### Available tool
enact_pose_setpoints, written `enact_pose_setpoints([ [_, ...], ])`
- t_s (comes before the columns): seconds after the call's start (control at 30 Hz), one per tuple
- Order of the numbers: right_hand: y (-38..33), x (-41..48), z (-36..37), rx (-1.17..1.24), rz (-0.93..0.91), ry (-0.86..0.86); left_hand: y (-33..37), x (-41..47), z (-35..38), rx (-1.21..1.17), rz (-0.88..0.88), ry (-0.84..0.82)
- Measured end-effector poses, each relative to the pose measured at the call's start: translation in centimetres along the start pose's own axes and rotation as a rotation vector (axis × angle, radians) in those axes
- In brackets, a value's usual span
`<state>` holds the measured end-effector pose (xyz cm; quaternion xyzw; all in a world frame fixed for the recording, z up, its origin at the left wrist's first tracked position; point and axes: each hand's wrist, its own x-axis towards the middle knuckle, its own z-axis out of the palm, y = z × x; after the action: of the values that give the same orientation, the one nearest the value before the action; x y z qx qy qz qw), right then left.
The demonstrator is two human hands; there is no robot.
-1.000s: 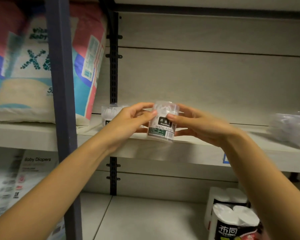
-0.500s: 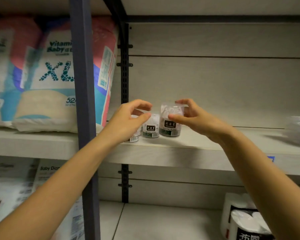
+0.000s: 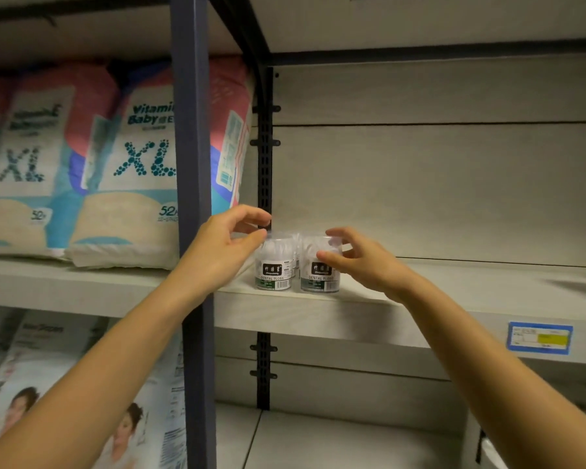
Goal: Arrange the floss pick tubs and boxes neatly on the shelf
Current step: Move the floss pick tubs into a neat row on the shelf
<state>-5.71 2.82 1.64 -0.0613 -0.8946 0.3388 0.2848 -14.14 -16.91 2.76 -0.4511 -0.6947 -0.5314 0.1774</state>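
— On the shelf (image 3: 454, 282), near its left end, where do the floss tubs stand?

— Upright, side by side, close to the front edge: the left tub (image 3: 274, 265) and the right tub (image 3: 318, 279), just beside each other, black "DENTAL FLOSS" labels facing out. A third tub (image 3: 296, 257) shows partly in the gap behind them.

— And the hands?

— The right hand (image 3: 362, 262) pinches the right tub. Its thumb lies against the front, above the label, and the other fingers (image 3: 339, 234) curl over the clear lid. The left hand (image 3: 220, 247) is at the left tub. Its thumb tip touches the lid's rim, while the fingers curl above the lid, a little apart from it. Whether that hand truly grips, I cannot tell.

— What lies around them?

— A black slotted rail (image 3: 264, 170) runs up the back panel right behind the left tub. A dark upright post (image 3: 192, 130) stands nearer the camera, crossing the left forearm. Left of the post, XL diaper packs (image 3: 129, 170) sit on the neighbouring board. A blue and yellow price tag (image 3: 540, 337) is stuck on the shelf's front edge, well to the right of the tubs. Below, more diaper packs (image 3: 65, 401) occupy the lower left bay.
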Motion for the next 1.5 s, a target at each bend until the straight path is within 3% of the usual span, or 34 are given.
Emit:
enact_pose_setpoints([
  [0.2, 0.5, 0.2, 1.0, -0.143, -0.143, 0.076, 0.0, 0.5, 0.0, 0.036, -0.001, 0.031],
  [0.5, 1.8, 0.1, 2.0, -0.018, -0.108, 0.103, -1.1, 1.9, 1.8, 0.274, -0.145, -0.109],
  [0.63, 2.2, 0.3, 1.7, 0.074, -0.043, 0.132, -2.3, 2.3, 2.6, 0.224, -0.274, -0.221],
  [0.77, 2.2, 0.4, 1.5, 0.122, -0.019, 0.153, -3.9, 2.6, 3.0, 0.101, -0.317, -0.212],
  [1.0, 1.4, 0.4, 1.9, 0.069, -0.043, 0.124, -4.7, 2.3, 3.1, -0.005, -0.306, -0.144],
  [1.2, 0.5, -0.3, -0.8, 0.133, -0.079, 0.185, -2.0, 2.8, 2.7, -0.004, -0.165, -0.002],
  [1.5, 1.4, -4.3, -10.2, 0.034, -0.063, 0.262, 4.5, 4.1, 7.9, -0.085, -0.105, -0.053],
])
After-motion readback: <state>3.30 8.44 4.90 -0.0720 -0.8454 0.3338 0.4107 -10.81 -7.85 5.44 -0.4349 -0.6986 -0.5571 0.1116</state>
